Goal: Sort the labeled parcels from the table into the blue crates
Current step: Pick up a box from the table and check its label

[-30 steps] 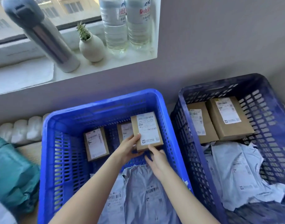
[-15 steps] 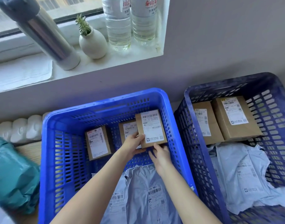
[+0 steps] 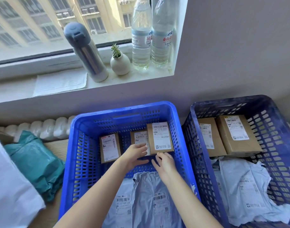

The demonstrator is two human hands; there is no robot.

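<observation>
A labeled cardboard box (image 3: 160, 139) leans at the far right of the bright blue crate (image 3: 124, 111). My left hand (image 3: 134, 153) reaches in with fairly straight fingers that touch the box's lower left corner. My right hand (image 3: 164, 163) has its fingertips against the box's bottom edge. Two smaller labeled boxes (image 3: 110, 147) (image 3: 139, 137) stand beside it in the same crate, and grey poly mailers (image 3: 150, 195) lie at the near end. The darker blue crate (image 3: 223, 102) on the right holds two cardboard boxes (image 3: 236, 134) and more grey mailers (image 3: 244, 186).
On the wooden table (image 3: 57, 148) to the left lie a teal bag parcel (image 3: 34, 160) and a white parcel (image 3: 11, 186). A white ribbed radiator (image 3: 42, 129) runs behind them. The windowsill above carries a steel flask (image 3: 88, 58), a small vase (image 3: 120, 63) and two water bottles (image 3: 150, 38).
The box went farther back and down into the left crate. My left thumb no longer wraps its edge; both hands now only touch it. The view tilted upward.
</observation>
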